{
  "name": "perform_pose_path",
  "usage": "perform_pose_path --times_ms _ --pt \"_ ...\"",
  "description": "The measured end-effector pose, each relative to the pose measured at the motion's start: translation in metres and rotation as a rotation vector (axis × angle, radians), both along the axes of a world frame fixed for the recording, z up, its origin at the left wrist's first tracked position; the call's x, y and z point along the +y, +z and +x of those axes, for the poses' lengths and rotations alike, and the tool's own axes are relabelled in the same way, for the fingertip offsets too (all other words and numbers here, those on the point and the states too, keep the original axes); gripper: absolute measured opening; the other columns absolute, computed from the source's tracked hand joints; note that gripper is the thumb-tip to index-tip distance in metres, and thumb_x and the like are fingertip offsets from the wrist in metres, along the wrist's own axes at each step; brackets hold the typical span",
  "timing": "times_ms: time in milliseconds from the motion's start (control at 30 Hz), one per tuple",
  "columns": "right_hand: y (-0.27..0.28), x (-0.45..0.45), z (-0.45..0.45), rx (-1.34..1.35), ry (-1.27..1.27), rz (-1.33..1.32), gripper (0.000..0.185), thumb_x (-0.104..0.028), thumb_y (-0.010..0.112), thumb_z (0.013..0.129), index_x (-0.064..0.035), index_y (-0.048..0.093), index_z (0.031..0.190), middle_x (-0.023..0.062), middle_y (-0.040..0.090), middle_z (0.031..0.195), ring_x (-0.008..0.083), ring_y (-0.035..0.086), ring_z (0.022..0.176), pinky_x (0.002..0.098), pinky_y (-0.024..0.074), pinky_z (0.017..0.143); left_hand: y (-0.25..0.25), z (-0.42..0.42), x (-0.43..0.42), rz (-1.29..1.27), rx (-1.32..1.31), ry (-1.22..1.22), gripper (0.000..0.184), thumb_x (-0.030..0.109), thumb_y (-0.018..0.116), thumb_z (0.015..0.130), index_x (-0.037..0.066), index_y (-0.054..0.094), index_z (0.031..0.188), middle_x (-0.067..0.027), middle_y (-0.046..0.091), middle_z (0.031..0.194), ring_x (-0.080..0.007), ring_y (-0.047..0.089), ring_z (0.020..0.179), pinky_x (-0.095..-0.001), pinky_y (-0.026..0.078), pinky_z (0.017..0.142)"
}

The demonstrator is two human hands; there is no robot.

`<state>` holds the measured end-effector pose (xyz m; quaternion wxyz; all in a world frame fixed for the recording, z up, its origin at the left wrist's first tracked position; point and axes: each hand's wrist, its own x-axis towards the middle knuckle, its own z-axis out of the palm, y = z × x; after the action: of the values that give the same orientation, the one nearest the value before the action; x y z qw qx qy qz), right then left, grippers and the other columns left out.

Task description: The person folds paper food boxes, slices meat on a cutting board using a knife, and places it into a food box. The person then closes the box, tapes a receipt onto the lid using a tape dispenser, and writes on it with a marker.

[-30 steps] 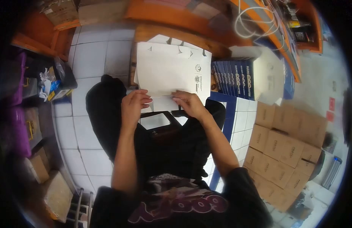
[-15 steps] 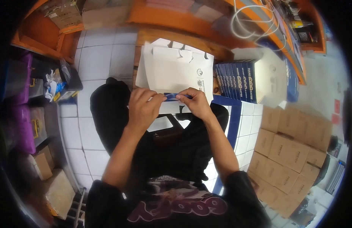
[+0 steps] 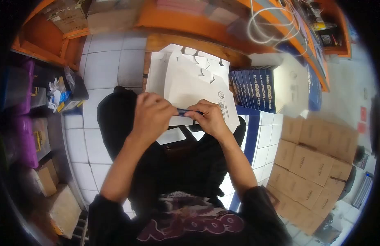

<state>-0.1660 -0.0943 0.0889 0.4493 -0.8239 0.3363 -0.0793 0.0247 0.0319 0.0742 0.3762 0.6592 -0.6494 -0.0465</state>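
A white die-cut cardboard sheet (image 3: 190,84) with curved slots and small print lies over other white sheets on the wooden bench. Its near edge is bent up, showing a narrow dark blue strip. My left hand (image 3: 155,112) has its fingers closed on the left part of this edge. On the right part, my right hand (image 3: 210,119) pinches the same edge between thumb and fingers. The strip shows in the short gap between my hands.
Folded blue printed boxes (image 3: 253,90) stand in a row right of the bench (image 3: 159,41). Brown cartons (image 3: 310,164) are stacked at the lower right. Purple-edged bins (image 3: 30,141) line the left. A white cable (image 3: 259,37) hangs at the upper right.
Both hands first lay at the sheet's near edge, then closed on it and bent it up, showing blue. Since then they have moved slightly nearer me, and the sheet has shifted and curved.
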Motion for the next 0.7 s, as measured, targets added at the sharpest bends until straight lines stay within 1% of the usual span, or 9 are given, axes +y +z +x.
perform_pose_path --times_ms 133,200,267,300,400,433,533,600,700 --pt "0.002 0.000 -0.003 -0.020 0.051 -0.015 0.014 -0.013 0.081 0.083 -0.0041 0.078 0.093 0.0123 0.066 0.075 0.0282 0.062 0.069 0.0369 0.0491 0.064 -0.002 -0.001 0.004 -0.003 -0.001 -0.058 0.007 0.013 0.078 0.076 0.013 0.075 0.082 0.0017 0.067 0.081 -0.0223 0.058 0.090 -0.0401 0.041 0.089" --pt "0.010 0.001 -0.004 -0.032 0.070 -0.013 0.015 -0.014 0.081 0.082 -0.0041 0.078 0.093 0.0129 0.067 0.077 0.0287 0.062 0.070 0.0373 0.0495 0.065 0.003 0.004 0.004 0.074 0.180 0.103 0.008 0.014 0.079 0.077 0.012 0.077 0.084 -0.0027 0.068 0.093 -0.0227 0.058 0.092 -0.0392 0.041 0.091" --pt "0.027 0.003 -0.005 0.022 0.139 -0.014 0.026 -0.024 0.083 0.080 -0.0057 0.078 0.099 0.0128 0.072 0.088 0.0301 0.065 0.081 0.0402 0.0511 0.078 0.007 0.007 0.009 0.110 0.195 0.094 0.010 0.014 0.080 0.077 0.010 0.077 0.086 -0.0051 0.067 0.099 -0.0228 0.058 0.094 -0.0390 0.042 0.092" --pt "0.038 0.005 -0.008 0.023 0.135 -0.019 0.026 -0.024 0.083 0.080 -0.0057 0.078 0.099 0.0128 0.072 0.088 0.0301 0.065 0.081 0.0402 0.0511 0.078 0.007 0.009 0.011 0.144 0.204 0.096 0.012 0.015 0.080 0.078 0.009 0.077 0.088 -0.0075 0.067 0.105 -0.0229 0.057 0.095 -0.0389 0.043 0.093" --pt "0.064 0.012 -0.030 0.280 0.167 -0.457 0.042 -0.037 0.082 0.079 -0.0102 0.076 0.110 0.0074 0.074 0.103 0.0303 0.065 0.100 0.0446 0.0457 0.096 -0.005 0.013 0.018 0.104 0.378 0.175 0.012 0.011 0.078 0.082 0.004 0.075 0.092 -0.0107 0.065 0.109 -0.0241 0.060 0.095 -0.0368 0.047 0.089" --pt "0.065 0.011 -0.037 0.280 0.169 -0.455 0.042 -0.037 0.082 0.079 -0.0102 0.076 0.110 0.0074 0.074 0.103 0.0303 0.065 0.100 0.0446 0.0457 0.096 -0.009 0.013 0.020 0.106 0.378 0.177 0.012 0.011 0.078 0.082 0.004 0.075 0.092 -0.0107 0.065 0.109 -0.0241 0.060 0.095 -0.0368 0.047 0.089" --pt "0.055 0.012 -0.055 0.298 0.105 -0.631 0.020 -0.021 0.079 0.081 -0.0122 0.076 0.099 0.0041 0.073 0.099 0.0255 0.065 0.096 0.0432 0.0443 0.096 -0.015 0.010 0.020 0.082 0.519 0.136 0.012 0.007 0.076 0.085 0.001 0.073 0.095 -0.0117 0.066 0.105 -0.0262 0.062 0.089 -0.0346 0.051 0.081" --pt "0.048 0.012 -0.059 0.247 0.063 -0.658 0.019 -0.019 0.078 0.080 -0.0128 0.076 0.098 0.0029 0.073 0.097 0.0244 0.065 0.095 0.0424 0.0444 0.096 -0.010 0.006 0.018 0.078 0.635 0.179 0.009 0.005 0.074 0.087 -0.001 0.071 0.093 -0.0124 0.066 0.097 -0.0269 0.064 0.082 -0.0340 0.052 0.075" --pt "0.046 0.017 -0.056 0.168 -0.019 -0.735 0.017 -0.015 0.078 0.078 -0.0134 0.076 0.095 0.0005 0.072 0.093 0.0224 0.064 0.094 0.0433 0.0441 0.096 0.008 -0.005 0.017 0.133 0.589 0.180 0.008 0.005 0.073 0.087 -0.001 0.070 0.091 -0.0116 0.065 0.090 -0.0277 0.065 0.080 -0.0353 0.052 0.073"
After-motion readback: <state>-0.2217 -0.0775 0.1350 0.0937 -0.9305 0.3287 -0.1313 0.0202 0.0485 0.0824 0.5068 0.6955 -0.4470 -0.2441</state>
